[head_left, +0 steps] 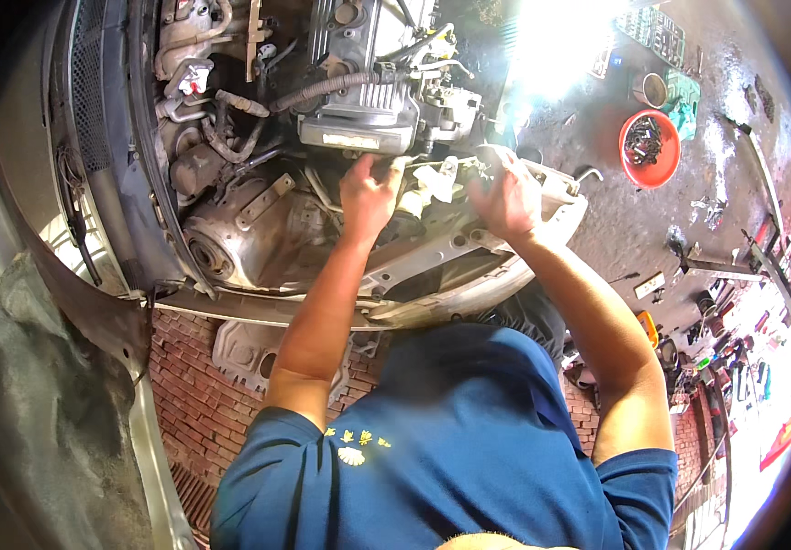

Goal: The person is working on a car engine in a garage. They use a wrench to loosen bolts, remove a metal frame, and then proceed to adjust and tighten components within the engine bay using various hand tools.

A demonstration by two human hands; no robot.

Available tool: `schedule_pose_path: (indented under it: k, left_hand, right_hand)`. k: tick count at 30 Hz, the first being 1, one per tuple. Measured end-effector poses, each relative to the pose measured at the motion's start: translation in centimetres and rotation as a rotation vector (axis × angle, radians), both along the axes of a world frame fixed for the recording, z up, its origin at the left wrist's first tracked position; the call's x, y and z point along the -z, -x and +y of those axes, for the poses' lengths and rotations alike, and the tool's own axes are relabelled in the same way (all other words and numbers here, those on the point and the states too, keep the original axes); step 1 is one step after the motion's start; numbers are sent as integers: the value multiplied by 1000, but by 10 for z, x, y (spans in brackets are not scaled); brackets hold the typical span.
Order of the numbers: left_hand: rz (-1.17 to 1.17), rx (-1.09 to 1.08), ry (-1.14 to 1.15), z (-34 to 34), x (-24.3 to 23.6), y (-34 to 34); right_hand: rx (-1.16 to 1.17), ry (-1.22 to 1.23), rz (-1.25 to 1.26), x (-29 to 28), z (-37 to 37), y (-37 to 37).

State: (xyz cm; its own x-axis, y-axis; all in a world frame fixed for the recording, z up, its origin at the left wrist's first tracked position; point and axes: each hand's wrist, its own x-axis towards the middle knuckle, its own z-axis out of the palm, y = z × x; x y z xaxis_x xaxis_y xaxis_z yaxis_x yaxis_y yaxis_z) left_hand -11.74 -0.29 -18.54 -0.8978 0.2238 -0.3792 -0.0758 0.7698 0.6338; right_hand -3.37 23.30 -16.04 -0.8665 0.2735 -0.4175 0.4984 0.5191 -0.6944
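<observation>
A whitish part (pixel 434 180) sits low in the open engine bay, just below the grey engine block (pixel 359 119) and beside the front crossmember (pixel 469 247). The left hand (pixel 368 194) curls its fingers against the block's lower edge; the right hand (pixel 505 197) closes around the part's right side. A red bowl (pixel 649 148) of small parts sits on the wet floor (pixel 615 220), well apart.
</observation>
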Motion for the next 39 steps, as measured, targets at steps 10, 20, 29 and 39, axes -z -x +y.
schedule_pose_path:
  k: [10, 20, 29, 39]
  left_hand:
    - [-53, -89, -134, 3, -4, 2]
    - [-117, -410, -128, -14, 30, 13]
    - [-90, -412, -239, -43, 42, 12]
    - [-458, -756, -475, -33, 38, 15]
  right_hand:
    - [-15, -27, -20, 2, 0, 1]
    - [-2, -2, 19, 2, -2, 0]
    - [-50, -5, 49, -1, -7, 4]
    - [-45, -24, 18, -1, -3, 5]
